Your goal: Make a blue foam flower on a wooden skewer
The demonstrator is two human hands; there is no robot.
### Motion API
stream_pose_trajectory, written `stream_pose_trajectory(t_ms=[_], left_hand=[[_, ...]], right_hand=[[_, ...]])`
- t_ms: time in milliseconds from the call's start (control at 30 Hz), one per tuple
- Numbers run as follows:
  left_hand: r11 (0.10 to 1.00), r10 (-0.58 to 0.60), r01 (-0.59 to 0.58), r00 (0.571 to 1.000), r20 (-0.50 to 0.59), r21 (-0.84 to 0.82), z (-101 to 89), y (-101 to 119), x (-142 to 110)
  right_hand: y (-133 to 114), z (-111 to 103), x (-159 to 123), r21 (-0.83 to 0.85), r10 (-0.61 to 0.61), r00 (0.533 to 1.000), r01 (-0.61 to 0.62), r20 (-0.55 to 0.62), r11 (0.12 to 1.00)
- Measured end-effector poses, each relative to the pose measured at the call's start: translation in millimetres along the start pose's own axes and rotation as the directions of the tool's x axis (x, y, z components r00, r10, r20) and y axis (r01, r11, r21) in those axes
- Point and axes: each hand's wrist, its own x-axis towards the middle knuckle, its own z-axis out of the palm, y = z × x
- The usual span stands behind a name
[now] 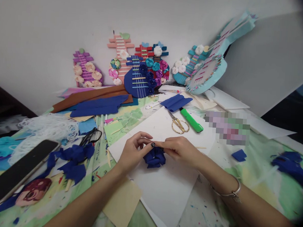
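Observation:
A dark blue paper flower (155, 158) is held over the white sheet (167, 193) in front of me. My left hand (137, 147) pinches its upper edge from the left, thumb across the top. From the right, my right hand (178, 148) presses its fingertips against the same edge, meeting the left thumb. The fingers partly hide the flower's far side. Just beyond my hands lie gold-handled scissors (179, 125) and a green box cutter (192, 120). A folded piece of blue crepe paper (176, 102) touches the scissor tips.
Decorated cardboard instruments, including a blue one (136, 80) and a large turquoise one (208, 70), lean on the wall. At left are a black phone (19, 170), white cord (50, 126) and blue scraps (75, 168). A blue glue gun (292, 166) lies at right.

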Motion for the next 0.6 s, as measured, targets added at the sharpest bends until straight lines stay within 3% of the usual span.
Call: stream_pose_trajectory(t_ms=[167, 333, 600], left_hand=[[0.999, 0.023, -0.022, 1.000, -0.015, 0.042, -0.1, -3, 1], [0.998, 0.063, -0.063, 0.998, -0.031, 0.027, -1.9, -3, -1], [0.992, 0.124, -0.121, 0.990, -0.067, 0.047, -2.6, -6, -1]], right_hand=[[-2, -4, 0, 0.031, 0.017, 1.000, -0.017, 0.021, 0.999], [-8, -9, 0, 0.001, 0.120, 0.992, -0.121, 0.030, 0.993], [-13, -7, 1, 0.004, 0.193, 0.975, -0.193, -0.107, 0.981]])
